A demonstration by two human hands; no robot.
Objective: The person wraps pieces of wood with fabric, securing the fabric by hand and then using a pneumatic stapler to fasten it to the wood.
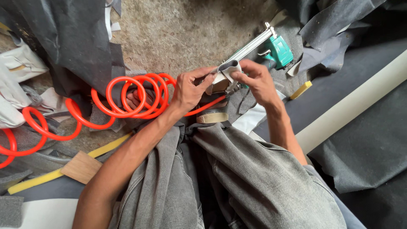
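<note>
Small pale fabric-wrapped piece (224,78) held above knees, pinched closed by left hand (188,89) and right hand (254,80). Green pneumatic stapler (271,48) lying just behind, nose near fingers: misfire risk judged. Orange coiled hose (131,97) draped beside left wrist; snagging possible. Fabric slip likely if pinch loosened.

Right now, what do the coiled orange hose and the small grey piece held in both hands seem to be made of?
The coiled orange hose looks like glossy plastic tubing: smooth, shiny, springy loops. The small grey piece, pinched by the left hand and right hand, seems matte fabric or felt: it folds softly.
</note>
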